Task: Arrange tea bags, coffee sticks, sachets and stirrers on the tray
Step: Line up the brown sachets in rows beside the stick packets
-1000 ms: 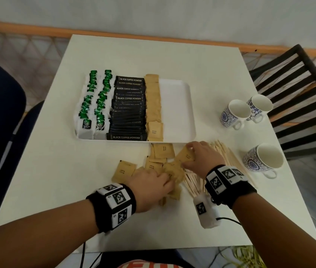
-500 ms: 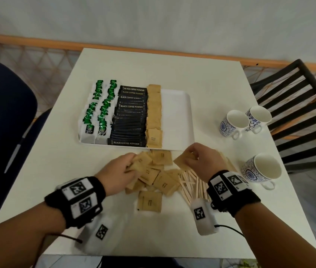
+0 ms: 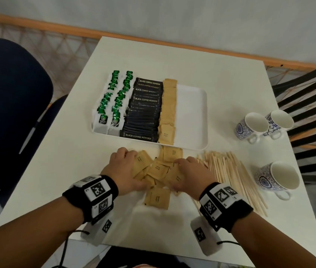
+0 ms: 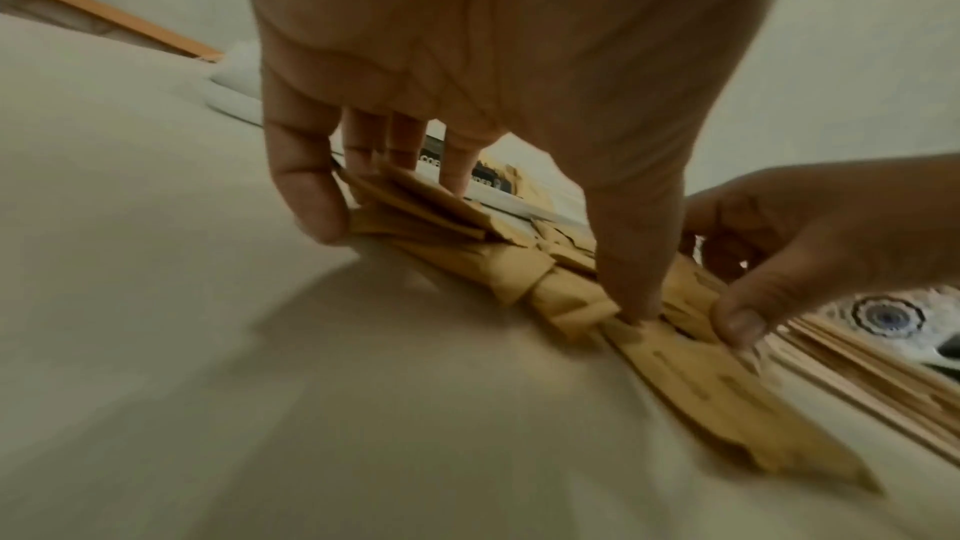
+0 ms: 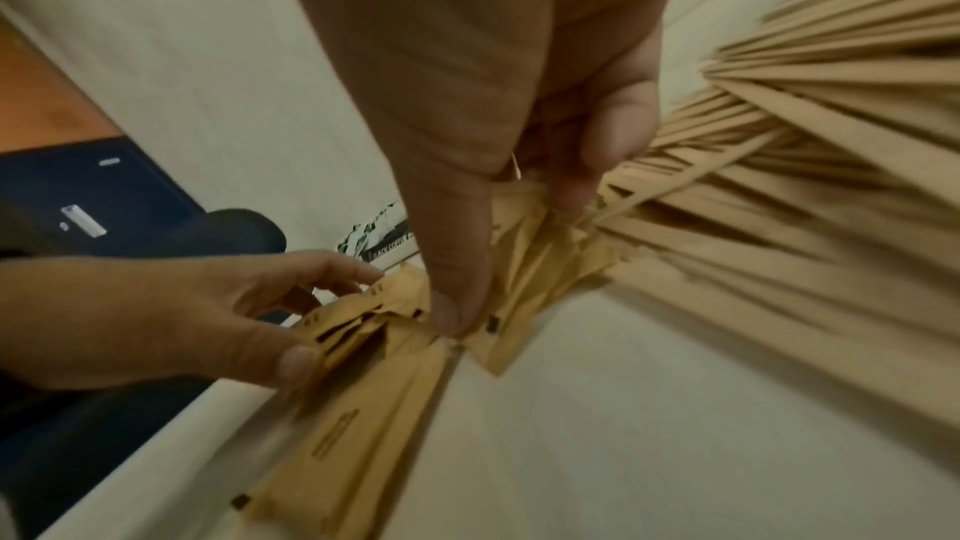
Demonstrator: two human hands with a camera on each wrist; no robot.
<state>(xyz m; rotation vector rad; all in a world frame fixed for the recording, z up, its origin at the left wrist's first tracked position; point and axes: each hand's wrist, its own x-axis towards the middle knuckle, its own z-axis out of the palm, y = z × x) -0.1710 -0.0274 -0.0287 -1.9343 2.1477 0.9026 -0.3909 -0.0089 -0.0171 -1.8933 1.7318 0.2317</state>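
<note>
A white tray [image 3: 192,117] holds rows of green tea bags [image 3: 114,101], black coffee sticks [image 3: 143,113] and brown sachets [image 3: 168,109]. In front of it a loose pile of brown sachets [image 3: 158,170] lies on the table. My left hand [image 3: 122,169] grips the pile's left side, thumb and fingers curled around the sachets [image 4: 452,257]. My right hand [image 3: 189,174] grips the right side, its thumb [image 5: 457,315] pressing on the sachets [image 5: 540,261]. One sachet [image 3: 157,198] lies just in front of the pile. Wooden stirrers [image 3: 230,176] are fanned out on the table to the right.
Three blue-and-white cups [image 3: 251,126] [image 3: 278,120] [image 3: 277,176] stand right of the tray and stirrers. A dark blue chair [image 3: 8,113] is at the table's left, a black slatted chair [image 3: 307,97] at its right. The tray's right strip is bare.
My left hand swung round to the pile's left side and my right hand came down onto its right side. The scattered sachets are now bunched closer together between them.
</note>
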